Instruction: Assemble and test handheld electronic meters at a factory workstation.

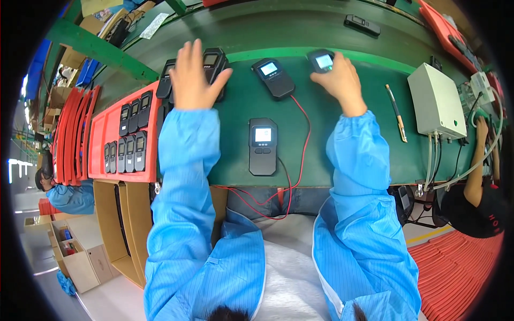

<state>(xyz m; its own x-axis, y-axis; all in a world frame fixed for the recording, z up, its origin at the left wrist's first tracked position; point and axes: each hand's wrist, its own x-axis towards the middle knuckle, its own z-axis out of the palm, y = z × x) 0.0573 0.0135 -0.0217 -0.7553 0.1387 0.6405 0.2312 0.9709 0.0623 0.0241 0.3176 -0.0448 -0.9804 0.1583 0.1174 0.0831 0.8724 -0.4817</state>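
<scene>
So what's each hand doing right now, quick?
Left hand: open, fingers spread, in front of some black gadgets; touching or not, I can't tell.
Right hand: closed on a black gadget with a lit screen.

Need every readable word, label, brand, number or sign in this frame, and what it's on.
Black cap, far right: red lettering, not transcribed here.
Two black rectangular handheld devices, centre: lit screens, too small to read.
Similar device in the right hand: screen blurred, unreadable.
Black devices in the red rectangular tray: white labels, too small to read.
Off-white rectangular box, right: small green mark, no legible text.
</scene>
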